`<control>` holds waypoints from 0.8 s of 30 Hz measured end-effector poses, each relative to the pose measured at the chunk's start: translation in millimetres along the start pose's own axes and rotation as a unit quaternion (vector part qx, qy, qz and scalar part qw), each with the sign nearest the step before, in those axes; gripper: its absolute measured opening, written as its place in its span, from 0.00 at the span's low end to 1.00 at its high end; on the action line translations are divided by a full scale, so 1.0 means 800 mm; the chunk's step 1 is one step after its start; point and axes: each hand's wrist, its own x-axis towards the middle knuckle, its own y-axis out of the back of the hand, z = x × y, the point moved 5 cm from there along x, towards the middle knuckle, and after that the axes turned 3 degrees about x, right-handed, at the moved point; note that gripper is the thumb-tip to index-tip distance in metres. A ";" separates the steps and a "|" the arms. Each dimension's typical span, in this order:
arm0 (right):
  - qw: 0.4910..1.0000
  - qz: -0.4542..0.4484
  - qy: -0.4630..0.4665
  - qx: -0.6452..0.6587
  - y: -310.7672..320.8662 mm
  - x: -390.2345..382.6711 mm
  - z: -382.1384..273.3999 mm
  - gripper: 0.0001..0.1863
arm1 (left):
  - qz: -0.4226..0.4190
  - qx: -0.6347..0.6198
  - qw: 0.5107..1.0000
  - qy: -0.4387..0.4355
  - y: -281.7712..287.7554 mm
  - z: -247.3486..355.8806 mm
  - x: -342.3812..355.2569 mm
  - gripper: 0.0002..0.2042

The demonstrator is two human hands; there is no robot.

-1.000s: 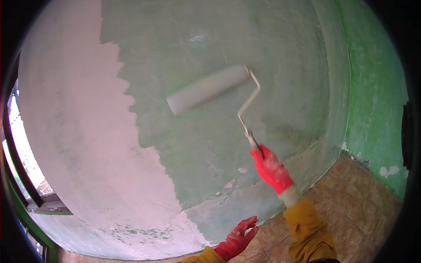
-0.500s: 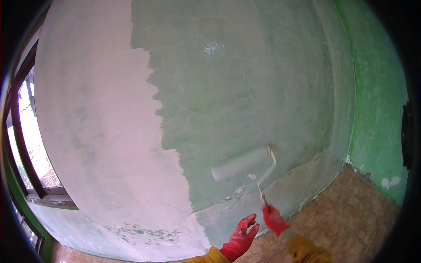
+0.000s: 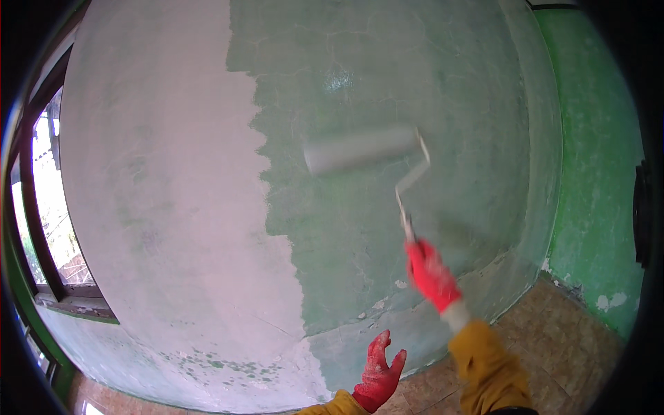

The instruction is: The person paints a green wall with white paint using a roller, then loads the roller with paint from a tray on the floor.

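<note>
My right hand (image 3: pixel 433 277), in a red glove, is wrapped round the handle of a paint roller (image 3: pixel 363 149). The roller's wide white sleeve is smeared by motion and lies over the green, cracked part of the wall (image 3: pixel 387 228); I cannot tell whether it touches. Its bent wire frame runs down to my grip. Lower down, my left hand (image 3: pixel 379 373) is raised in a red glove with paint smears, fingers apart and holding nothing. Left of the green part, the wall carries a pale pinkish-white coat (image 3: pixel 180 173) with a ragged edge.
A dark-framed window (image 3: pixel 59 207) is at the left. To the right a bright green side wall (image 3: pixel 588 152) meets the painted wall at a corner, with a dark object (image 3: pixel 642 214) at its far edge. Brown tiles cover the floor (image 3: pixel 553 346).
My right hand has moved up with the roller, carrying the sleeve from low on the green part to its middle. My left hand has stayed low, shifting only slightly.
</note>
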 end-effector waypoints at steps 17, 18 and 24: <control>0.988 -0.054 -0.128 0.070 -0.093 -0.138 0.228 0.21 | -0.009 0.006 1.000 0.027 0.044 0.014 0.007 0.33; 0.990 -0.027 -0.131 0.044 -0.080 -0.187 0.262 0.21 | -0.014 -0.012 1.000 0.010 0.037 0.022 0.008 0.34; 0.966 -0.054 -0.252 0.031 -0.065 -0.285 0.313 0.22 | -0.003 -0.007 0.999 -0.034 0.032 0.025 0.003 0.35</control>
